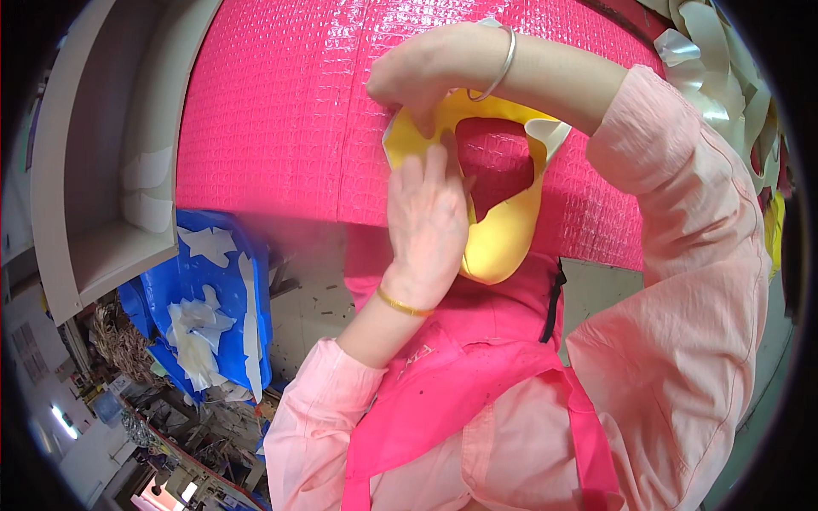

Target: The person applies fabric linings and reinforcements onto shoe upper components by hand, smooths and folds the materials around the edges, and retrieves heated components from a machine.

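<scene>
A yellow shoe upper (504, 243) with a pale lining lies over the near edge of the pink-covered table. Its rounded end hangs toward my apron, and its wide opening shows the pink cover beneath. My left hand (428, 223) comes up from below, its fingers bunched on the upper's left side. From the far side, my right hand (417, 72) bends over the same part, fingers curled and pressed down on it close to the left fingertips. The right fingers are a little blurred, and part of the far edge is hidden under that wrist.
The shiny pink quilted cover (264, 111) spreads over the table. A grey open shelf box (128, 145) stands at the left. Below it, a blue plastic bin (264, 332) holds white scraps. Pale sheet pieces (711, 77) hang at the far right.
</scene>
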Action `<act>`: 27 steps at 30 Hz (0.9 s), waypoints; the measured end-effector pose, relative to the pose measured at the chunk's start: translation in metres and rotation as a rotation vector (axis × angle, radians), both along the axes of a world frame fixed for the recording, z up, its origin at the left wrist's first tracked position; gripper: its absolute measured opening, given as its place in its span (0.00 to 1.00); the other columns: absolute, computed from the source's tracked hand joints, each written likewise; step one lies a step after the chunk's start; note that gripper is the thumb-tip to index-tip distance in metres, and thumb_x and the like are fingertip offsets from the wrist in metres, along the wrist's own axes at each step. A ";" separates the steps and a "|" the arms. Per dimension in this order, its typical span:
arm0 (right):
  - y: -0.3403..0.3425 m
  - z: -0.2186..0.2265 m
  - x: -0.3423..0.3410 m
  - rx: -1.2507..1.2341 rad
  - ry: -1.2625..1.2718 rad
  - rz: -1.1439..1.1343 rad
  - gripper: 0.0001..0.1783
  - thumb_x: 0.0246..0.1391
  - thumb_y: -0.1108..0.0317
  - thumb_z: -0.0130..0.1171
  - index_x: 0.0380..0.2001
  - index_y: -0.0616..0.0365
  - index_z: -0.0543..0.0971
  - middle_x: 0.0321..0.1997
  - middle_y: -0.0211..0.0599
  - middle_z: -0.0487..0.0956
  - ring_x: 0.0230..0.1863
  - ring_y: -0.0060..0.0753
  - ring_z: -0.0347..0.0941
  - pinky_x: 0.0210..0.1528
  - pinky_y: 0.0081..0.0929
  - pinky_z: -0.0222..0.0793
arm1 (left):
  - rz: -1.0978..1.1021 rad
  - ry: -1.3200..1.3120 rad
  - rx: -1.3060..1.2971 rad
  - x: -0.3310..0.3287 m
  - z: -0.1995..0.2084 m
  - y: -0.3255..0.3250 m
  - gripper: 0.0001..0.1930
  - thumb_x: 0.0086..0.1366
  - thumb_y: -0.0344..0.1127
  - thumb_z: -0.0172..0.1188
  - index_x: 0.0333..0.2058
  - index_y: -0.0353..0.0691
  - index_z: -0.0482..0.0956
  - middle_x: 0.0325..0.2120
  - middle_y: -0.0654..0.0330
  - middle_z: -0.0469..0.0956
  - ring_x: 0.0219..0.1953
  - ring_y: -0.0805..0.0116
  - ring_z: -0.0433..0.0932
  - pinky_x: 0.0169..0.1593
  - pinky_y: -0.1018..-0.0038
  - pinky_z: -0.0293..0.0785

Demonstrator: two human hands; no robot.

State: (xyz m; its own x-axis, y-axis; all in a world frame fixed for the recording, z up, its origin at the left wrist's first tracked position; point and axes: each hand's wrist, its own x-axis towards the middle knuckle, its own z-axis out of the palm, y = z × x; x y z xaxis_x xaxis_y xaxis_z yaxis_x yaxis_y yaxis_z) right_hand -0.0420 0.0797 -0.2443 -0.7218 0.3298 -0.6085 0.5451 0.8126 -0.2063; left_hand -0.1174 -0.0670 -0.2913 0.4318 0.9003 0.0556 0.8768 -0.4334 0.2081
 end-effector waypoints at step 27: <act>0.005 -0.008 0.039 0.052 -0.085 -0.347 0.15 0.39 0.64 0.58 0.29 0.63 0.76 0.26 0.48 0.75 0.27 0.45 0.72 0.30 0.34 0.68 | -0.168 -0.194 0.071 -0.015 -0.012 0.030 0.22 0.49 0.36 0.55 0.44 0.34 0.68 0.43 0.54 0.66 0.47 0.60 0.64 0.47 0.70 0.63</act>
State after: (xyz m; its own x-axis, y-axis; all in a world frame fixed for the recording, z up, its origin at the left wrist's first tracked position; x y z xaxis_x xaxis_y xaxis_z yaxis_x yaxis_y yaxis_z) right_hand -0.0029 0.0851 -0.2521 -0.5091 0.5789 -0.6369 0.8040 0.5841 -0.1116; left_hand -0.1322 -0.0365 -0.3035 0.5499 0.8078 0.2123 0.7380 -0.5889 0.3295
